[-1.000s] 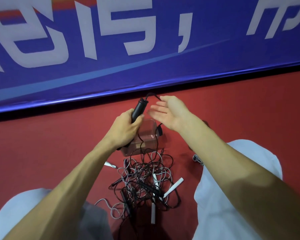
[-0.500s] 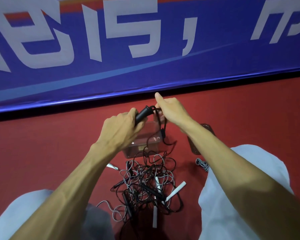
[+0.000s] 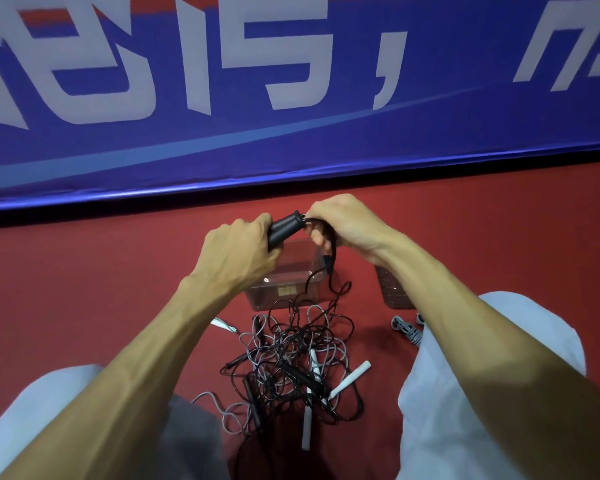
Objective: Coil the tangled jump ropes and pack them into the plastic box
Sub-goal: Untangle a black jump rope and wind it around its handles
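Head view. A red floor point(image 3: 84, 271) runs up to a blue banner with large white lettering point(image 3: 291, 133). I am seated with the work between my knees.

My left hand point(image 3: 238, 251) is closed in a full fist round the black foam-covered jump rope handle point(image 3: 284, 228), held above the clear plastic box point(image 3: 281, 293). My right hand point(image 3: 343, 220) has its fingers curled and pinches the thin black cord point(image 3: 332, 271) where it leaves the handle's tip. The cord drops past the box's right edge into the tangled pile of black and grey ropes point(image 3: 291, 362), which lies just in front of the box. White stick handles point(image 3: 350, 375) protrude from the pile. The box appears to hold no rope; its far interior is hidden by my hands. A small grey bundled rope point(image 3: 407, 329) lies to the right, beside a dark ribbed object point(image 3: 394, 289) that I cannot identify.

Caution: the cord I hold is not free of the pile. Judged from here, winding against resistance would tighten the knots, drag the whole pile, or snag the box's rim and tip it. Loose wraps may slip off the handle.
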The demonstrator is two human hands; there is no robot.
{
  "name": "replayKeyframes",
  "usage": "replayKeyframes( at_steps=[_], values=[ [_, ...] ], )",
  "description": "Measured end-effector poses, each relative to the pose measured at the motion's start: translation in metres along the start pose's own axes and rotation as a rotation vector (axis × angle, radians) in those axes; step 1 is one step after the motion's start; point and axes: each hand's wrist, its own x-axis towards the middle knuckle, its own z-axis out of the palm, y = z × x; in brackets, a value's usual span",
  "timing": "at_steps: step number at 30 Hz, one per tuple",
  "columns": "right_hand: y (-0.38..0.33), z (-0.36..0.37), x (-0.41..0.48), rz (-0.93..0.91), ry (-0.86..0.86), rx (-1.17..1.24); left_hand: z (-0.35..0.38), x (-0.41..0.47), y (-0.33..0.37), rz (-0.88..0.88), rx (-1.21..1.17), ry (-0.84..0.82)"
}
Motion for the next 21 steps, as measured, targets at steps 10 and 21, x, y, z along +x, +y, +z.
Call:
replayKeyframes(
  at_steps=[10, 21],
  values=[
    [0.005, 0.012, 0.001, -0.087, 0.128, -0.033, 0.003, 0.001, 0.005, -0.102, -0.163, -0.104],
    [0.008, 0.011, 0.006, -0.102, 0.494, -0.043, 0.003, 0.004, 0.007, -0.118, -0.779, -0.35]
  ],
)
